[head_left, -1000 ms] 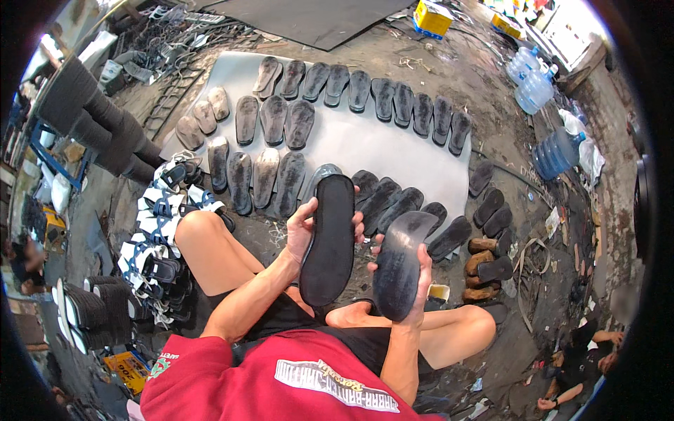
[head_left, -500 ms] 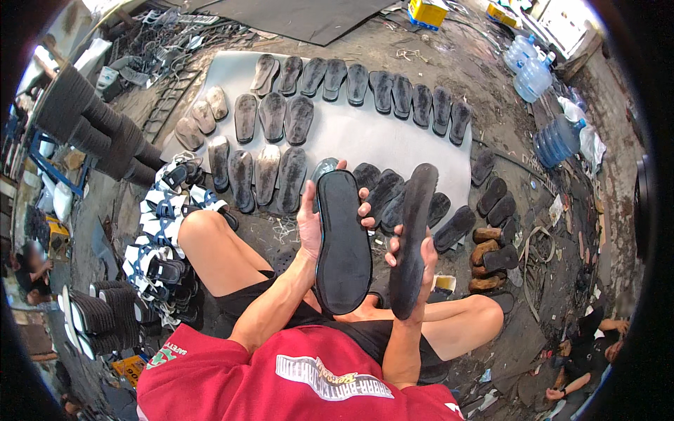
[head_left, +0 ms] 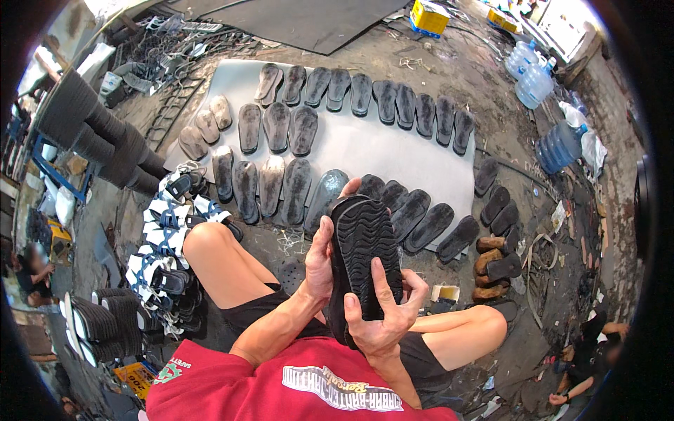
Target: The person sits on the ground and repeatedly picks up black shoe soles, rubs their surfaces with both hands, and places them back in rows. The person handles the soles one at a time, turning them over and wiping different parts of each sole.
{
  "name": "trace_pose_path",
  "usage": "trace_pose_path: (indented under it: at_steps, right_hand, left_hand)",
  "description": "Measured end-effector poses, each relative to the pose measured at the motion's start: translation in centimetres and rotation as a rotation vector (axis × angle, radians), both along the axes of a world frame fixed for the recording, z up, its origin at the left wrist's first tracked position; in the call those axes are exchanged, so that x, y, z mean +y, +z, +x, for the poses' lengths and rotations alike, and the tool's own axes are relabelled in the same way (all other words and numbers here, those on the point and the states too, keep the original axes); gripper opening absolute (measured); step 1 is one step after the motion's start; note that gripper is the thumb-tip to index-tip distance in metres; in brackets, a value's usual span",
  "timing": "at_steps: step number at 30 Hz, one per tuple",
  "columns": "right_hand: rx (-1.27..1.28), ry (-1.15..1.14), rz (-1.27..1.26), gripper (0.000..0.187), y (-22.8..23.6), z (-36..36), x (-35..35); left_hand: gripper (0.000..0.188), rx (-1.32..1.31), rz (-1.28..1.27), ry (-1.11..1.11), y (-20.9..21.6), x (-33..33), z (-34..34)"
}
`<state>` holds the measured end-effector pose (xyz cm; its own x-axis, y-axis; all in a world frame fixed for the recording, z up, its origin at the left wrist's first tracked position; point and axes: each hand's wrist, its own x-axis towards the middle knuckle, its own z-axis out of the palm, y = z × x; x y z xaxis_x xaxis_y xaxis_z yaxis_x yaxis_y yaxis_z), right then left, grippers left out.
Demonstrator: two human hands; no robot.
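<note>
The left hand (head_left: 320, 270) grips the black ridged sole (head_left: 361, 235) along one edge — seemingly to steady it beneath the right hand (head_left: 385, 325), splayed wide across its ridges

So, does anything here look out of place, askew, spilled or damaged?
Yes, slightly: at right, some dark soles lie off the grey sheet, on the littered floor, while many others lie in rows on the sheet. No spill stands out; the held sole shows no clear damage.
</note>
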<state>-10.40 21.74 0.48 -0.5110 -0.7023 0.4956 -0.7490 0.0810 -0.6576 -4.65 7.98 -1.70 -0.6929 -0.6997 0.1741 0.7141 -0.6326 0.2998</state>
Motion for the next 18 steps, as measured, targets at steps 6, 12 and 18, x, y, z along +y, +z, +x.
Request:
trace_pose_path:
  at_steps: [6, 12, 18]
  right_hand:
    - [-0.065, 0.005, 0.012, 0.068, -0.2, 0.3, -0.4]
    - [-0.087, 0.006, 0.038, 0.067, -0.4, 0.7, 0.1]
    - [-0.094, 0.013, 0.048, 0.066, -0.4, 0.7, 0.3]
  left_hand:
    - [0.084, 0.013, -0.021, 0.007, 0.7, 0.3, -0.2]
    - [0.085, 0.005, -0.031, 0.027, 0.6, 0.9, 0.0]
    - [0.083, -0.003, -0.015, 0.022, 0.4, 1.1, 0.1]
